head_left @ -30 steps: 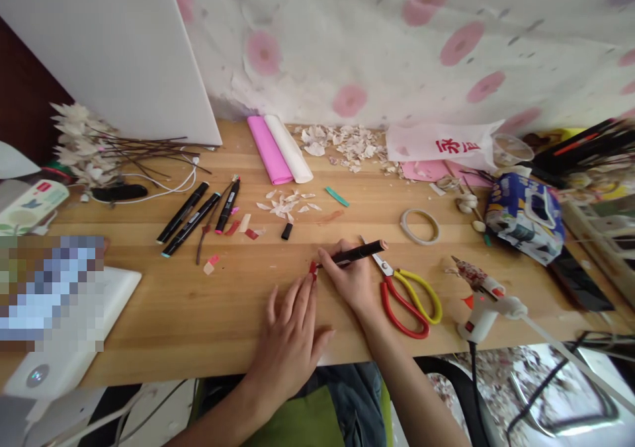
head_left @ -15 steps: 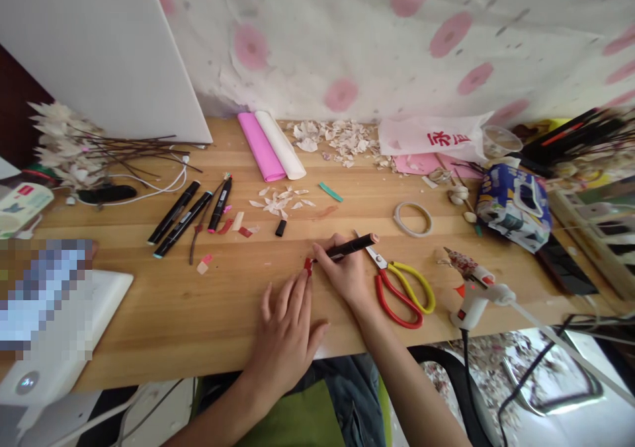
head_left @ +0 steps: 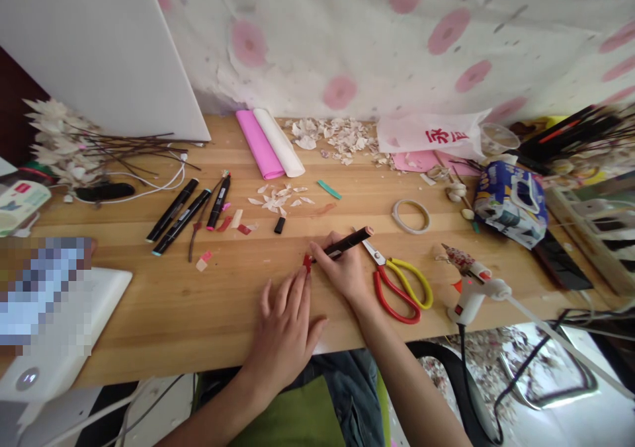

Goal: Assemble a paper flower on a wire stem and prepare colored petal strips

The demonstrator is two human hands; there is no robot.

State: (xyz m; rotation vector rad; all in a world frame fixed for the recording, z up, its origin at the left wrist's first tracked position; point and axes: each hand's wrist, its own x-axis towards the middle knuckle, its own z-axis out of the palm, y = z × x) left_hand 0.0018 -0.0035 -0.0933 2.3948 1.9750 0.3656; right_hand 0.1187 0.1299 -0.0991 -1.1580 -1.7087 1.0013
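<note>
My right hand (head_left: pixel 342 272) grips a black marker (head_left: pixel 350 243), its tip angled down to the left at a small red strip (head_left: pixel 307 262). The strip lies on the wooden table (head_left: pixel 198 328), pinned under the fingertips of my left hand (head_left: pixel 285 321). That left hand is flat with its fingers stretched out. A loose black marker cap (head_left: pixel 280 225) rests just beyond. Scissors (head_left: pixel 397 278) with red and yellow handles lie to the right of my right hand.
Several markers (head_left: pixel 182 222), coloured scraps (head_left: pixel 238 221) and pale petals (head_left: pixel 275 199) lie left and ahead. Pink and white paper rolls (head_left: pixel 268 146) sit at the back. A tape roll (head_left: pixel 411 216), a hot glue gun (head_left: pixel 469 291) with a cord and a wipes pack (head_left: pixel 510 202) stand right.
Both hands stay in nearly the same place, with the marker still at the red strip. The whole view has shifted slightly.
</note>
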